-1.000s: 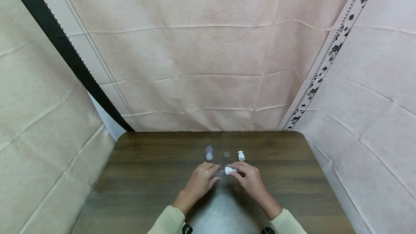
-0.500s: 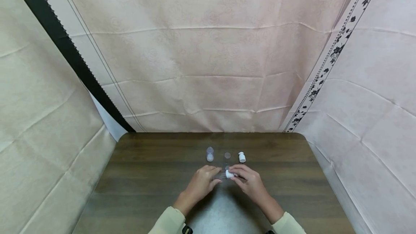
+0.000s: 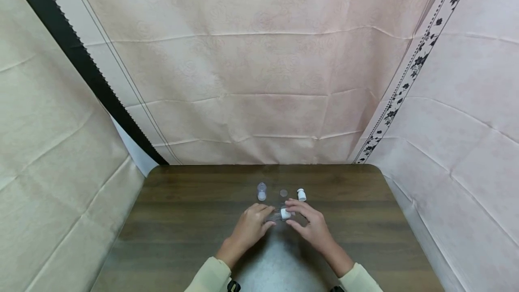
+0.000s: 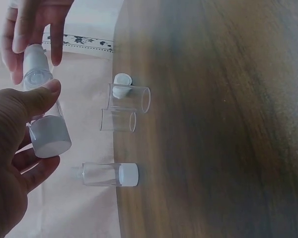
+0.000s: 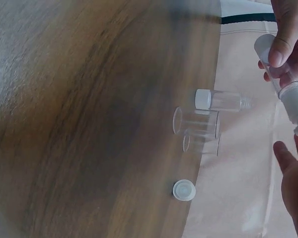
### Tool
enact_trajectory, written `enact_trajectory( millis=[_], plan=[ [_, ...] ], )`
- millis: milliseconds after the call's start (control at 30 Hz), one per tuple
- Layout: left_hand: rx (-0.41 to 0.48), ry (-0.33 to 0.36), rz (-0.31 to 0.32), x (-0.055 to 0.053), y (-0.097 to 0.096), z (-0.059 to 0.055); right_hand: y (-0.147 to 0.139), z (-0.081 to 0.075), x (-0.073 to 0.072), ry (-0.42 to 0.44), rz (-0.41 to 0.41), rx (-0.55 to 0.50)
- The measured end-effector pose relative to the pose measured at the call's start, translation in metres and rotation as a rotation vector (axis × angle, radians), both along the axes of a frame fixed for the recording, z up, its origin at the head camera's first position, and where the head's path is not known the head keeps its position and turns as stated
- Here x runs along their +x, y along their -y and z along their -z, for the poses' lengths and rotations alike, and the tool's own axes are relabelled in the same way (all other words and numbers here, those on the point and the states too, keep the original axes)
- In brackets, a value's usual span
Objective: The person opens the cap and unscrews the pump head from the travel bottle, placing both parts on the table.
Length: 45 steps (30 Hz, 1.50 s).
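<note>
My left hand (image 3: 249, 225) grips a small clear pump bottle (image 4: 49, 134) around its body, fingers near the white base. The bottle lies sideways above the table, its white pump collar (image 5: 294, 101) pointing right. Around that pump end, my right hand (image 3: 311, 224) has its thumb and fingers spread apart. In the right wrist view, its fingertips (image 5: 280, 148) are straight and close to the pump nozzle. The palm side of the left hand is partly hidden behind the bottle.
Behind the hands on the wooden table (image 3: 182, 220) stand a second clear bottle (image 4: 102, 174) with a white base, a larger clear cap (image 4: 129, 98), a smaller clear cap (image 4: 118, 120) and a white pump top (image 3: 302, 194). Cloth hangs (image 3: 251, 66) beyond the table's far edge.
My right thumb and fingers have spread apart from their pinch on the white pump end. The left hand keeps its hold on the bottle; the standing things have not moved.
</note>
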<state>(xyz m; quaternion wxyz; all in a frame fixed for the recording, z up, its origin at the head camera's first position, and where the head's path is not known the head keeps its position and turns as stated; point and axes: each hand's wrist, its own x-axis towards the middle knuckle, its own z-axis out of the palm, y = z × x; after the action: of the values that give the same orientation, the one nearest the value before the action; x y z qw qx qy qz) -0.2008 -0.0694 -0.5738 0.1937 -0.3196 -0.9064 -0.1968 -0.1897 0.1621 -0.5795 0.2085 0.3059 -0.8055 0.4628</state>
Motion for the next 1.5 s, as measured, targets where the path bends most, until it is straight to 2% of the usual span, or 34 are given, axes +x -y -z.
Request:
enact_trajectory(
  millis=[100, 333, 433, 533, 733, 967, 1233, 1500],
  plan=[
    [-0.019, -0.011, -0.001, 0.0, 0.0, 0.001, 0.002, -0.003, 0.001, 0.079, 0.046, 0.016],
    [-0.035, -0.081, -0.004, 0.002, -0.001, 0.003, 0.006, -0.005, -0.002, 0.366, 0.156, 0.065],
    [-0.05, -0.112, -0.008, 0.003, -0.002, 0.005, 0.007, -0.004, -0.004, 0.408, 0.184, 0.107],
    [-0.069, -0.114, -0.016, 0.004, -0.003, 0.007, 0.008, -0.002, -0.006, 0.42, 0.197, 0.154],
    [-0.059, -0.07, -0.018, 0.005, -0.004, 0.006, 0.007, -0.001, -0.006, 0.437, 0.218, 0.213],
    [-0.054, -0.07, -0.014, 0.005, -0.005, 0.008, 0.005, -0.003, -0.005, 0.457, 0.172, 0.164],
    [-0.056, -0.068, -0.021, 0.004, -0.004, 0.011, 0.006, -0.004, -0.003, 0.396, 0.098, 0.102],
    [-0.053, -0.041, -0.029, 0.004, -0.005, 0.011, 0.008, -0.004, -0.003, 0.407, 0.085, 0.053]
  ],
)
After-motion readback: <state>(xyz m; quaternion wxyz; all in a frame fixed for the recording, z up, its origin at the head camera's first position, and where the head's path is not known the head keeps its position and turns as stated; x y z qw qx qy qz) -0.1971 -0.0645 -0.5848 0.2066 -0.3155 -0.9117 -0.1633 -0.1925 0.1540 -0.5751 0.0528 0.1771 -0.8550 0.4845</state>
